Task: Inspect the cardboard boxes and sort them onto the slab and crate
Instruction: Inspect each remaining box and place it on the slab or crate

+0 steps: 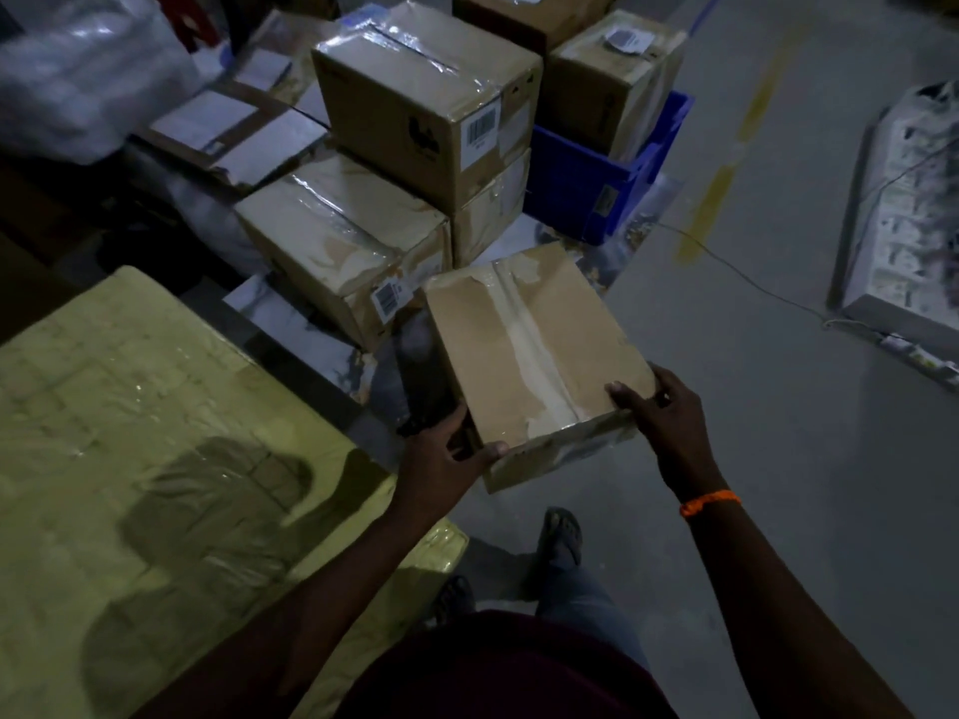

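I hold a taped brown cardboard box (pixel 524 350) tilted in the air above the floor. My left hand (pixel 446 454) grips its near left corner, thumb on top. My right hand (pixel 659 412) grips the near right corner, fingers curled over the edge. Behind it, several taped boxes (pixel 415 111) are stacked on a pale slab (pixel 290 319) on the floor. A blue crate (pixel 591 189) at the back right carries another cardboard box (pixel 607 80).
A large yellow wrapped bundle (pixel 155 433) fills the near left. Flattened cardboard sheets (pixel 233 132) and plastic-wrapped goods (pixel 78 70) lie at the back left. A thin cable (pixel 752 277) crosses the grey floor toward a printed board (pixel 903 225) at right. My feet (pixel 560 531) stand below the box.
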### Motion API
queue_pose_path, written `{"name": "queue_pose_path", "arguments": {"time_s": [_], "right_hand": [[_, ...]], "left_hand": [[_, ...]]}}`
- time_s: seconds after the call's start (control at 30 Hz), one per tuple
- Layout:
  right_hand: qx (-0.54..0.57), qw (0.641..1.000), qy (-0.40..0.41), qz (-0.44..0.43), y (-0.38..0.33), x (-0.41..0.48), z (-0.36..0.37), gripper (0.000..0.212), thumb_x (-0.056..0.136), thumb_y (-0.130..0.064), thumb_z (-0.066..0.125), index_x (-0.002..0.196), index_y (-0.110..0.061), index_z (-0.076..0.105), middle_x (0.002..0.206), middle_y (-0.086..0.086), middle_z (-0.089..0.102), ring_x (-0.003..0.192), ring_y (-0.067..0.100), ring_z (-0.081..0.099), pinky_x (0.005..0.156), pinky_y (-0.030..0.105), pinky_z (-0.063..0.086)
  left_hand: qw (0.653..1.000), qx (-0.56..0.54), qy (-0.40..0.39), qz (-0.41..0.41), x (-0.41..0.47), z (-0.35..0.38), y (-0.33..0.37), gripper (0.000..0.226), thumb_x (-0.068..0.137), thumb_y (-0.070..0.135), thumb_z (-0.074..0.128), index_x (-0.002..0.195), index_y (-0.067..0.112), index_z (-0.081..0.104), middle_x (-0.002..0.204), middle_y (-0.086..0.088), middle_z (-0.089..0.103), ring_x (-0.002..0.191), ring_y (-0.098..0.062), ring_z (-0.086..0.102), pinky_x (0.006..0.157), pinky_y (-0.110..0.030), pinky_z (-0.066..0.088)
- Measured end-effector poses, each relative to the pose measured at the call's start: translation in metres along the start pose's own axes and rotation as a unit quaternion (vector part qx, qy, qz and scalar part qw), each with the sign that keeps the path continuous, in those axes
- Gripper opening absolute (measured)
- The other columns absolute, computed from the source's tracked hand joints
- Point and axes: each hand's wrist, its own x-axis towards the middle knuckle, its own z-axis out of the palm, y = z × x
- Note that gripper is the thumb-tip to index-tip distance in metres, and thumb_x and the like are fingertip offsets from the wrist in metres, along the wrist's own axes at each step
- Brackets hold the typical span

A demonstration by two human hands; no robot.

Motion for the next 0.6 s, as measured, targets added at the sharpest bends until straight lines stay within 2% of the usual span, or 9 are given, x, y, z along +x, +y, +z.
{"name": "queue_pose_path", "arguments": {"time_s": [0.1,0.2,0.3,0.4,0.47,0.53,0.6], "right_hand": [[0.027,0.999,0.012,-0.035,-0.027,-0.005,-0.01,0.045,0.08,-0.035,0.088,0.122,-0.027,0.074,0.113,-0.004,0.077,0.104,0.022,0.072,0.089,0.053,0.06],[0.071,0.995,0.034,-0.053,-0.057,-0.009,-0.015,0.052,0.077,-0.038,0.09,0.125,-0.029,0.072,0.118,-0.001,0.075,0.109,0.025,0.071,0.091,0.052,0.06],[0.109,0.99,0.045,-0.079,-0.091,-0.012,-0.012,0.058,0.073,-0.044,0.089,0.127,-0.03,0.071,0.12,0.007,0.073,0.109,0.03,0.069,0.091,0.048,0.06],[0.136,0.985,0.017,-0.1,-0.124,-0.011,0.003,0.058,0.074,-0.044,0.087,0.128,-0.03,0.071,0.114,0.007,0.072,0.099,0.021,0.067,0.084,0.039,0.057],[0.152,0.981,-0.012,-0.116,-0.146,-0.007,0.018,0.051,0.08,-0.034,0.086,0.128,-0.027,0.071,0.108,0.003,0.072,0.094,0.013,0.066,0.081,0.03,0.055],[0.16,0.978,-0.039,-0.128,-0.165,0.001,0.038,0.047,0.084,-0.026,0.084,0.129,-0.024,0.07,0.111,0.002,0.072,0.096,0.011,0.067,0.079,0.026,0.056],[0.15,0.975,-0.063,-0.149,-0.185,0.014,0.061,0.05,0.084,-0.029,0.084,0.131,-0.022,0.068,0.119,0.004,0.073,0.104,0.015,0.069,0.081,0.028,0.058]], "left_hand": [[0.999,-0.015,0.043,0.026,-0.005,-0.001,0.021,0.097,0.075,0.067,0.073,0.151,0.016,0.044,0.143,0.002,0.056,0.129,-0.008,0.052,0.099,-0.022,0.051],[0.994,-0.022,0.093,0.055,-0.008,-0.011,0.044,0.091,0.078,0.059,0.076,0.152,0.017,0.043,0.125,0.007,0.062,0.114,-0.005,0.059,0.092,-0.03,0.058],[0.984,-0.014,0.139,0.108,-0.009,-0.029,0.066,0.089,0.079,0.065,0.072,0.151,0.02,0.044,0.135,0.005,0.062,0.119,-0.009,0.063,0.092,-0.033,0.059],[0.971,-0.003,0.188,0.147,-0.014,-0.053,0.08,0.088,0.081,0.066,0.069,0.15,0.017,0.046,0.142,-0.003,0.059,0.128,-0.014,0.059,0.098,-0.039,0.057],[0.964,0.006,0.218,0.149,-0.02,-0.07,0.083,0.091,0.08,0.069,0.068,0.15,0.015,0.046,0.142,-0.004,0.06,0.13,-0.014,0.058,0.099,-0.041,0.056],[0.958,0.005,0.255,0.132,-0.026,-0.086,0.086,0.092,0.078,0.072,0.067,0.15,0.018,0.047,0.139,-0.003,0.062,0.127,-0.012,0.059,0.098,-0.04,0.056],[0.952,0.004,0.282,0.116,-0.027,-0.101,0.09,0.092,0.078,0.072,0.068,0.15,0.02,0.046,0.135,-0.004,0.065,0.122,-0.013,0.063,0.095,-0.039,0.057]]}}
